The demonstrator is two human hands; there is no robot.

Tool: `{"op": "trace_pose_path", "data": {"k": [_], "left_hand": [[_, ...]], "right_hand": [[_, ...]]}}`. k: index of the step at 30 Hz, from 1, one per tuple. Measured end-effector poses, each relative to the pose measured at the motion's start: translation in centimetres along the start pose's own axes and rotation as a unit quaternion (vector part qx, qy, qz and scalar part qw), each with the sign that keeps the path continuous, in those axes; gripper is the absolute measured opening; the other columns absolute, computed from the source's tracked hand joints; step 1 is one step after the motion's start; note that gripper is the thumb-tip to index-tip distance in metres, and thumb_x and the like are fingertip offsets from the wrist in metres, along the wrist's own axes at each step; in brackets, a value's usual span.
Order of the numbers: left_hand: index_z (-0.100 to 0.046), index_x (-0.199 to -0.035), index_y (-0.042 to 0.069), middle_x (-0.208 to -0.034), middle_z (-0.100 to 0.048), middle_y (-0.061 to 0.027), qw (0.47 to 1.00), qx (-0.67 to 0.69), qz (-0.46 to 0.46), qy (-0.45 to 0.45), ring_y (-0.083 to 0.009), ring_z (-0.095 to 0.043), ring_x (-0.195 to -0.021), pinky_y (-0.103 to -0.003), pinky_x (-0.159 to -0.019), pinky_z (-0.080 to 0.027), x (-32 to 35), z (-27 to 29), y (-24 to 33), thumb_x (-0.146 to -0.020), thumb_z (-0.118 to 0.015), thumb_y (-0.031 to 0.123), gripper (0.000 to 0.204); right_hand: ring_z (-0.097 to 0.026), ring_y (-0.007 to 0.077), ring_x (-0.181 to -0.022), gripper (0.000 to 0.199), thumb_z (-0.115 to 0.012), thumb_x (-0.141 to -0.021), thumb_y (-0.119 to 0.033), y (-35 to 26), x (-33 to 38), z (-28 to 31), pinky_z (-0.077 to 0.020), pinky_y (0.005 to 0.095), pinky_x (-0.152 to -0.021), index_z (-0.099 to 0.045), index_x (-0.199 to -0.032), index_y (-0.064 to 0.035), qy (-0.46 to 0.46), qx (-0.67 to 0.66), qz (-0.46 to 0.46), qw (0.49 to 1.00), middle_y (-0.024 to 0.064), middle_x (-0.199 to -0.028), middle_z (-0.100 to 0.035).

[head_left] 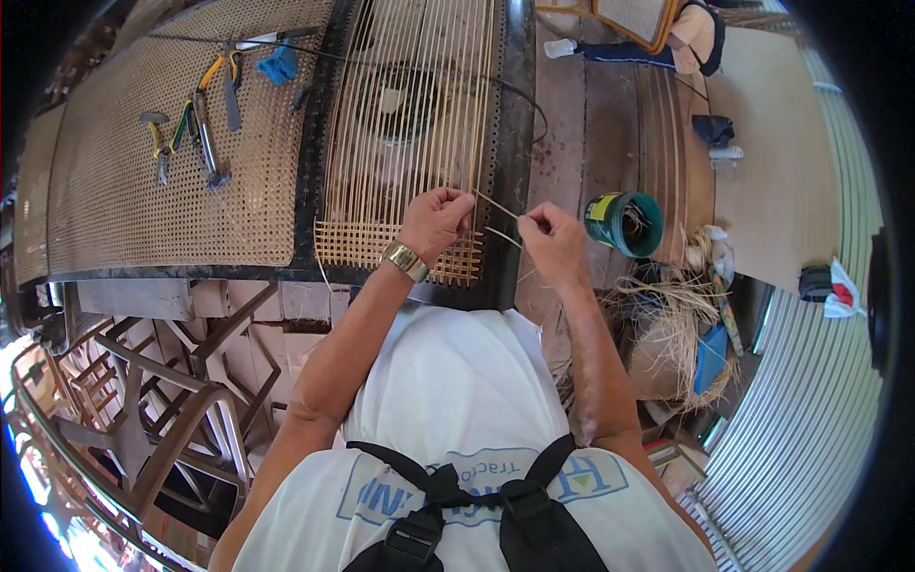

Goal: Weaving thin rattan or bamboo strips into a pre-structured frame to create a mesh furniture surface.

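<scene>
In front of me is a dark frame (pixel 510 143) with holes along its edges, strung lengthwise with pale cane strands (pixel 362 172). Its near end carries a band of open woven cane (pixel 357 243). My left hand (pixel 437 224), a gold watch on its wrist, is closed over the strung canes, fingertips pinching a cane strand (pixel 498 204). That strand runs across the frame's right edge to my right hand (pixel 555 243), which pinches its other part between thumb and fingers. Just below, another short cane end (pixel 503 236) sticks out over the dark edge.
Left lies a finished cane-webbed panel (pixel 257 191) bearing pliers (pixel 157 143), other hand tools and a blue cloth (pixel 278 65). A green bucket (pixel 624 225) stands right of my right hand, near loose cane fibres (pixel 672 310). Wooden chair frames (pixel 181 410) fill the lower left. Another person's leg (pixel 624 54) shows at top right.
</scene>
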State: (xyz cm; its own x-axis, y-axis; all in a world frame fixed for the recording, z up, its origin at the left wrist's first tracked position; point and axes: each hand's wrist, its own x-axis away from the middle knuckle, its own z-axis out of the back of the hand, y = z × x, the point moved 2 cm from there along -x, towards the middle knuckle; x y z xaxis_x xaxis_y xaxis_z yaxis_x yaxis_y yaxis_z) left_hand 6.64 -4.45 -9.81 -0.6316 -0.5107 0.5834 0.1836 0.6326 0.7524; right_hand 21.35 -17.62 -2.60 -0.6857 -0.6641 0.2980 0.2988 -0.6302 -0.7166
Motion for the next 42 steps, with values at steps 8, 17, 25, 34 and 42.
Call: {"op": "trace_pose_path", "data": {"k": [8, 17, 25, 34, 42], "left_hand": [[-0.07, -0.11, -0.003, -0.068, -0.07, -0.007, 0.961, -0.221, -0.136, 0.098, -0.0114, -0.065, -0.053, -0.027, -0.053, -0.051, 0.3, 0.5, 0.7, -0.095, -0.064, 0.022, 0.03], [-0.07, -0.113, 0.001, -0.07, -0.068, -0.0044, 0.98, -0.178, -0.084, 0.019, -0.01, -0.063, -0.054, -0.026, -0.054, -0.052, 1.2, 0.5, 0.7, -0.096, -0.065, 0.018, 0.025], [-0.07, -0.103, -0.002, -0.073, -0.072, -0.0086, 0.909, -0.399, -0.108, 0.041, -0.0134, -0.069, -0.059, -0.028, -0.054, -0.055, -0.1, 0.1, 1.4, -0.087, -0.067, 0.021, 0.027], [-0.064, -0.1, 0.005, -0.067, -0.059, 0.0027, 0.996, 0.025, -0.001, -0.081, -0.0051, -0.05, -0.05, -0.021, -0.046, -0.039, -0.6, 2.1, -1.2, -0.093, -0.068, 0.018, 0.015], [-0.071, -0.101, -0.002, -0.066, -0.067, -0.0033, 0.977, -0.151, -0.129, 0.081, -0.0086, -0.06, -0.052, -0.025, -0.05, -0.048, 0.7, 0.7, 0.2, -0.095, -0.066, 0.022, 0.025]], "right_hand": [[-0.064, 0.0202, -0.072, 0.021, -0.067, -0.091, -0.021, -0.3, -0.2, -2.1, -0.0499, 0.033, -0.068, -0.068, -0.099, -0.0015, -0.022, 0.019, 0.021, 0.999, 0.0125, -0.08, -0.068], [-0.068, 0.0314, -0.08, 0.02, -0.065, -0.088, -0.018, -1.0, -1.4, -2.3, -0.0525, 0.0395, -0.074, -0.067, -0.095, 0.0017, -0.026, 0.017, 0.071, 0.997, 0.0186, -0.086, -0.069], [-0.066, 0.0271, -0.077, 0.022, -0.067, -0.088, -0.02, -1.2, -1.3, -3.0, -0.0516, 0.0372, -0.071, -0.067, -0.093, 0.0011, -0.029, 0.011, 0.044, 0.999, 0.017, -0.085, -0.068], [-0.063, 0.0205, -0.067, 0.02, -0.067, -0.086, -0.02, -0.7, -1.4, -3.0, -0.0505, 0.0347, -0.066, -0.067, -0.09, 0.0001, -0.07, -0.003, 0.005, 0.998, 0.0111, -0.072, -0.066], [-0.065, 0.0239, -0.071, 0.021, -0.068, -0.088, -0.019, -1.9, -1.4, -3.8, -0.0514, 0.0364, -0.068, -0.069, -0.094, 0.0007, -0.066, -0.002, 0.04, 0.997, 0.0145, -0.081, -0.069]]}}
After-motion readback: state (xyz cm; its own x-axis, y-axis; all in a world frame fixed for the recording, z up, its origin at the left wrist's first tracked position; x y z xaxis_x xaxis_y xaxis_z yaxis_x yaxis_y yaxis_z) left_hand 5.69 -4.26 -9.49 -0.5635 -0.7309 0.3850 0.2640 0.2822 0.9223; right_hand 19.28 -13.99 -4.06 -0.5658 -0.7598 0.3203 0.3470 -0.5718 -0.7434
